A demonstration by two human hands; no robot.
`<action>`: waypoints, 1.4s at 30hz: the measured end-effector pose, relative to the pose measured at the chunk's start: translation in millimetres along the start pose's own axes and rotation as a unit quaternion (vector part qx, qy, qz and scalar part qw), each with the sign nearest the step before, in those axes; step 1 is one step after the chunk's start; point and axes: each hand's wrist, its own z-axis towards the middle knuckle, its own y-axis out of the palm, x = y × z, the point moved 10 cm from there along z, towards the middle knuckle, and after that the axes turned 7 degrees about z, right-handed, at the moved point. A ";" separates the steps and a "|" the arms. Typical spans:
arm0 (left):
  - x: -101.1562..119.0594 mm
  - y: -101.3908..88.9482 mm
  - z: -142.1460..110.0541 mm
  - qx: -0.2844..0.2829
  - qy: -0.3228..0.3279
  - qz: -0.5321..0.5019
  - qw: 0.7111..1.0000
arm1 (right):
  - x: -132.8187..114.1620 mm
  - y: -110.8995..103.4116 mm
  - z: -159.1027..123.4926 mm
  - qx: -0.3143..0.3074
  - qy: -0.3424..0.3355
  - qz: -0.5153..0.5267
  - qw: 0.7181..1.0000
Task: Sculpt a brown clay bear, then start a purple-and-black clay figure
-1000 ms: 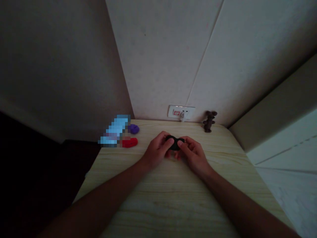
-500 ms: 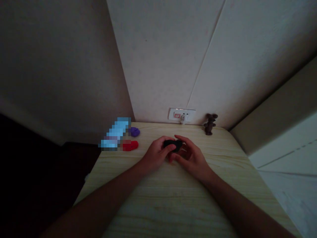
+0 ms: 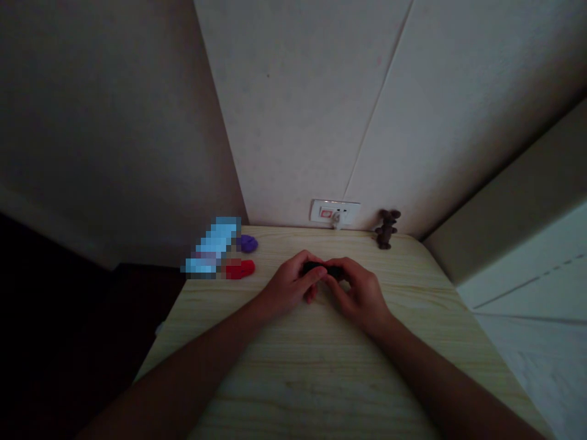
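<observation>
At the far left corner of the pale wooden bench [image 3: 316, 373], there is a bright blue oblong object [image 3: 213, 247], covered by coarse pixel blocks, so its details cannot be read. Just to its right, partly overlapped by these blocks, lie a red lump [image 3: 241, 269] and, behind it, a purple lump [image 3: 249, 244], which is rounded.

Further right, the person's left hand [image 3: 288, 280] is above the bench. Its fingers are bent and closed on the left part of a black lump [image 3: 312, 266], with the thumb laid over the front. The lump is between the two hands, near the middle of the bench; it may be soft like modelling clay, but the light is too dim to be sure.

Behind the hands, low on the wall [image 3: 293, 122], is a white socket plate [image 3: 316, 211] with a plug [image 3: 337, 220] in it. The right hand [image 3: 361, 287] has its fingers curled around the right part of the black lump, and its thumb reaches close to the left thumb. Beyond this hand, a dark brown bear-like figure [image 3: 386, 231] stands upright near the back edge of the bench.
</observation>
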 end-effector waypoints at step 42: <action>-1.2 9.3 -7.2 0.042 -0.091 -0.184 0.978 | 10.2 7.4 -5.2 0.036 0.094 0.167 0.981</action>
